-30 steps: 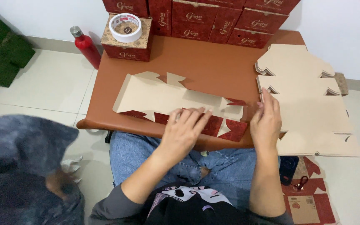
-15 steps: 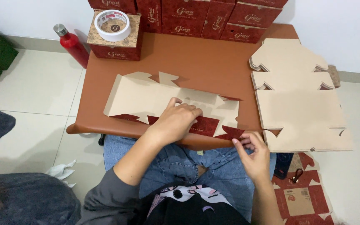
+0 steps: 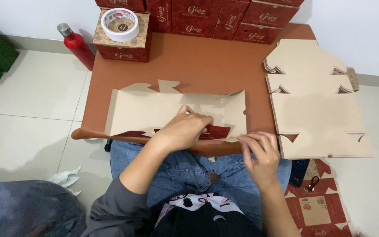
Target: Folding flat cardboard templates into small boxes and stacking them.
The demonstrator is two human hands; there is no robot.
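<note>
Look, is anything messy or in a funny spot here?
Yes. A crumpled white tissue lies on the floor tiles, and a flat red box blank lies on the floor too, away from the neat stack of blanks.

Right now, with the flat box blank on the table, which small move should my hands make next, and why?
Probably fold the near edge up: the left hand presses the flat brown cardboard box blank onto the brown table, while the right hand pinches its near right corner.
</note>
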